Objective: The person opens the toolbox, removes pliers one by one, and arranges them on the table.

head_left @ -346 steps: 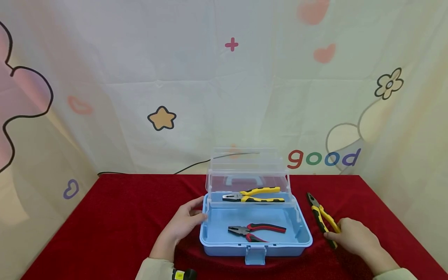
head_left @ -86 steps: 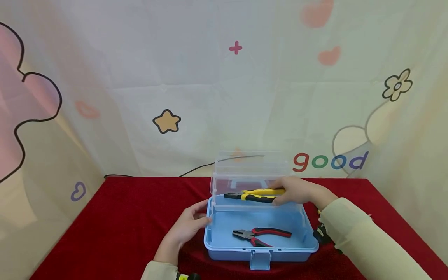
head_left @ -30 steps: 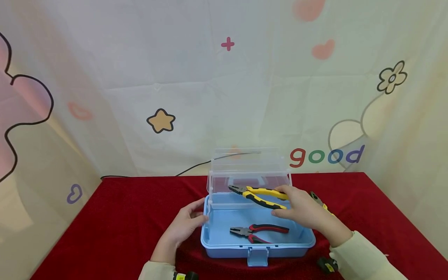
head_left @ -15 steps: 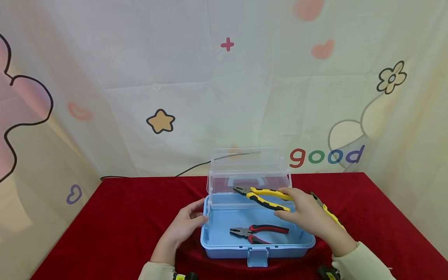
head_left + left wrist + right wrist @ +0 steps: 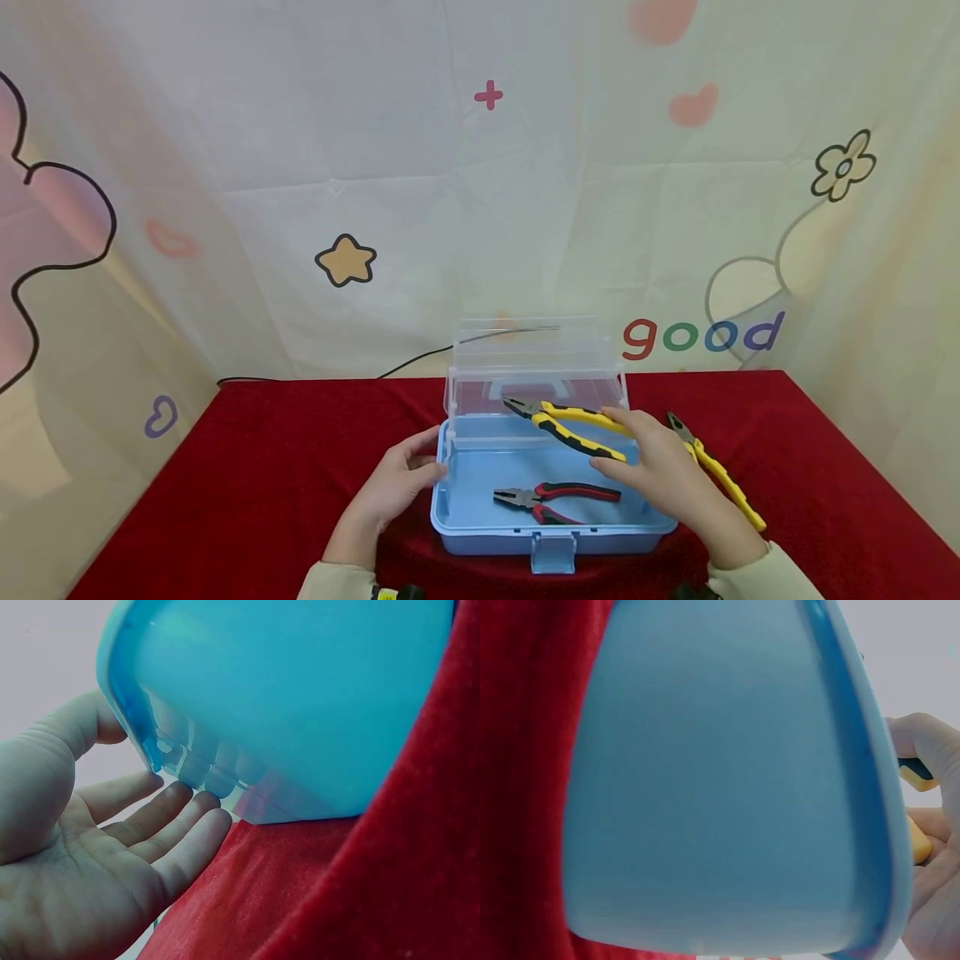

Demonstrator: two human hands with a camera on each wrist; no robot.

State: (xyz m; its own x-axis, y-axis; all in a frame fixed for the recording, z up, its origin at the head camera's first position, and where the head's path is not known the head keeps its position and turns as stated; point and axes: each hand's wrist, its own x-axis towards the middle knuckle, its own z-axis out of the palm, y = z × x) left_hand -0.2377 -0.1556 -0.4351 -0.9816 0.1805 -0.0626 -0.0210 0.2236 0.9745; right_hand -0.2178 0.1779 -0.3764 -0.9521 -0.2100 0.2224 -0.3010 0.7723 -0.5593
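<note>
My right hand holds yellow-and-black combination pliers by their spread handles, above the back part of the light-blue toolbox; their black nose points left. In the right wrist view, the handle ends show beside the hand past the box's wall. My left hand grips the box's left side. Its thumb hooks over the rim, and the fingers lie against the outer wall in the left wrist view. Red-and-black pliers lie inside near the front, one handle partly hidden by the front wall.
The toolbox's transparent lid stands raised at the back. A latch hangs down in front. A second yellow-and-black pair of pliers lies on the red cloth, right of the box, beside my right forearm. A printed curtain hangs behind.
My right hand, first at the pliers on the cloth, moved to the yellow-and-black pliers in the toolbox's back, lifted them and drew them right and towards me. The left hand stayed put.
</note>
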